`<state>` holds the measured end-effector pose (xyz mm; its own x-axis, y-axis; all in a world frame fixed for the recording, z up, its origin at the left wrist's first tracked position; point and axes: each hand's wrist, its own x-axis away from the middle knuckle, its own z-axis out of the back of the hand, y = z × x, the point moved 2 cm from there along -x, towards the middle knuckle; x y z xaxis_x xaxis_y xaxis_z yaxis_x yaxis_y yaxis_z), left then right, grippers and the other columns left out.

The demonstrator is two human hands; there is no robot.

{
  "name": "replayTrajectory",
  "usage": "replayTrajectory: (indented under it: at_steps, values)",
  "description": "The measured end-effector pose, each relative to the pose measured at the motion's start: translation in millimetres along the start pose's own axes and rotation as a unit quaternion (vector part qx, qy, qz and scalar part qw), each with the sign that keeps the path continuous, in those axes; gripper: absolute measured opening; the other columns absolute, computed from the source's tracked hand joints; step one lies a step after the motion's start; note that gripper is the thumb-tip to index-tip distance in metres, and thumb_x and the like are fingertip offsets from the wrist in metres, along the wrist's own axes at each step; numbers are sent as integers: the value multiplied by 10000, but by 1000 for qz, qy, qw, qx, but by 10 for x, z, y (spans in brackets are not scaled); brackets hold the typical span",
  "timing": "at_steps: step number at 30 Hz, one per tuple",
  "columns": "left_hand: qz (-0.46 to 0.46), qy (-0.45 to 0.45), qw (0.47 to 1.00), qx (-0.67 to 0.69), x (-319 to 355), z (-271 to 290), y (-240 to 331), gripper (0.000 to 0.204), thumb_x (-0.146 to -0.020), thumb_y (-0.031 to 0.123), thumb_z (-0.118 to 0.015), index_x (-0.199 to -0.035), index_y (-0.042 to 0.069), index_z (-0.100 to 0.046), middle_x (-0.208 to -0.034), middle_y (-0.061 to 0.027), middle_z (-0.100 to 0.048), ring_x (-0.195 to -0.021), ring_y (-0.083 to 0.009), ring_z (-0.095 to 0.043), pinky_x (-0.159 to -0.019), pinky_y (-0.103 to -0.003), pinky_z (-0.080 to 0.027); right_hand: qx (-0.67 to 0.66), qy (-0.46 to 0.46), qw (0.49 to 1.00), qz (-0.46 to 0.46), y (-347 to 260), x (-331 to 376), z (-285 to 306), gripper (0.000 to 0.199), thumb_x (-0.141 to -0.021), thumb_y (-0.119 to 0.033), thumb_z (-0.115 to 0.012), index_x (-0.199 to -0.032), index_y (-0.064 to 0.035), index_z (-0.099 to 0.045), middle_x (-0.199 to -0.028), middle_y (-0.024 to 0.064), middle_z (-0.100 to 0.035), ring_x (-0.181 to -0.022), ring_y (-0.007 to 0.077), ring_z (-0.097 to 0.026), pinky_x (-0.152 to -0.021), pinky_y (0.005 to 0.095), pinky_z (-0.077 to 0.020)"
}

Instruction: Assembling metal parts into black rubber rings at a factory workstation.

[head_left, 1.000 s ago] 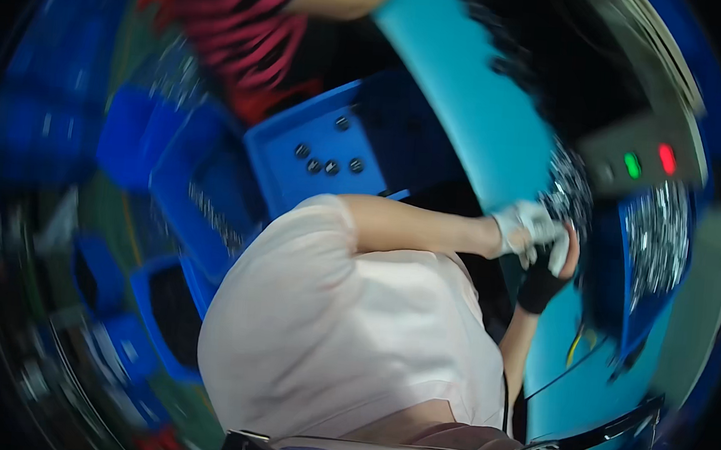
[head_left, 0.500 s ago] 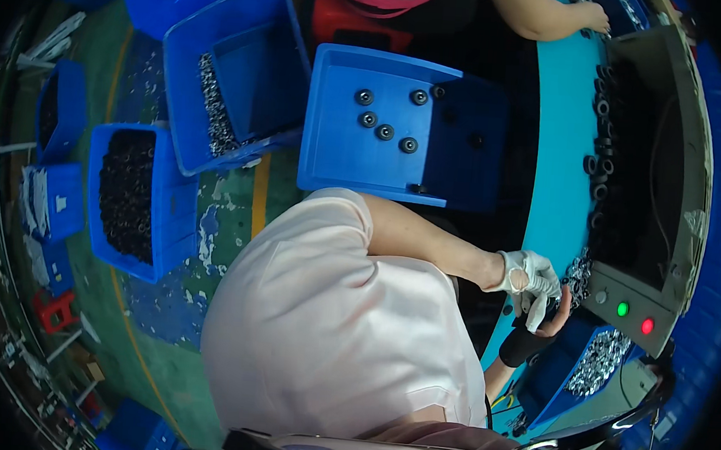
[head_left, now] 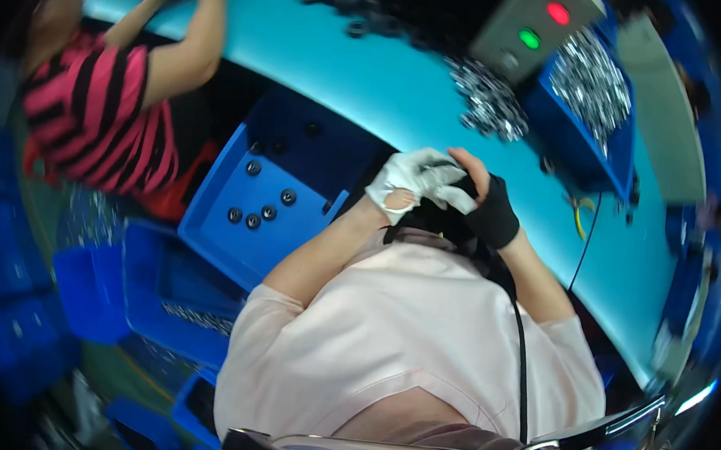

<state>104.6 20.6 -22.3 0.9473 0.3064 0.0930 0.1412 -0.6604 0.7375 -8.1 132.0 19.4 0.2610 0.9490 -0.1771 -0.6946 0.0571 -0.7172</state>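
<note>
Close together in front of my chest, at the near edge of the turquoise workbench (head_left: 420,95), are my two hands. My left hand (head_left: 418,181), in a white glove with a hole showing skin, has its fingers bent inward. Facing it, my right hand (head_left: 493,207) wears a black fingerless covering, its bare fingers curled toward the glove. Something dark shows between them, but the fingers and blur hide what it is. A heap of small shiny metal parts (head_left: 488,100) lies on the bench just beyond.
Behind the heap stands a grey control box (head_left: 531,32) with green and red lights. To its right a blue bin (head_left: 583,90) holds metal parts. Yellow-handled pliers (head_left: 582,217) lie nearby. Left, a blue tray (head_left: 228,203) holds black rings; a co-worker (head_left: 109,107) works beyond.
My view has swung round toward the bench, so everything appears turned. Both hands have drawn back from the metal heap to the bench edge near my body.
</note>
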Motion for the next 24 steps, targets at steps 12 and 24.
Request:
replayTrajectory:
  at_steps: [12,24]
  values:
    - [79,22,992,93,-195,-147,-129,278,-900,217,-587,-1055,-7,-526,-860,-85,-600,-725,-198,-648,-566,-274,-501,-222,57,967,-107,18,102,-9,482,-804,-147,-688,-1240,-60,-503,-936,79,-621,-760,121,-581,-725,269,-471]
    - [-9,100,995,16,-274,-96,-40,494,-879,207,-616,-1255,-50,-427,-1021,-145,-611,-665,-197,-657,-550,-249,-532,-88,66,991,-74,280,-42,-48,457,-807,-130,-686,-1221,-23,-524,-881,60,-634,-763,107,-580,-699,258,-475]
